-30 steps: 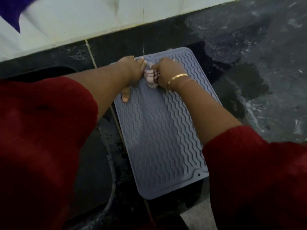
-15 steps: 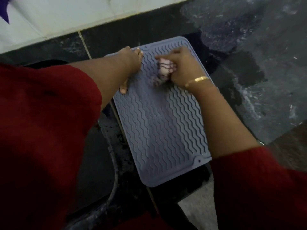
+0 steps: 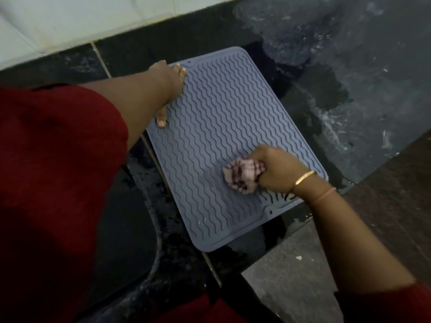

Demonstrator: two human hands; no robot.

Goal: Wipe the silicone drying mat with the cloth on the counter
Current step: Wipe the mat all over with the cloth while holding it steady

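Cloth (image 3: 242,176), pale with dark stripes and bunched up, sits on the lower right part of the grey silicone drying mat (image 3: 217,127), the right hand (image 3: 276,170) curled tight around it, fingers closed on the fabric. The left hand (image 3: 170,82) lies flat on the mat's far left corner, fingers spread, thumb pointing back. The mat rests on a dark, wet counter (image 3: 349,89).

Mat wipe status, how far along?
Mid-wipe. The right hand has the crumpled pale cloth bunched and pressed on the grey wavy-ribbed silicone mat, toward its near right side. The left hand pins the far left corner. Droplets show near the front edge, so that strip looks left to do.
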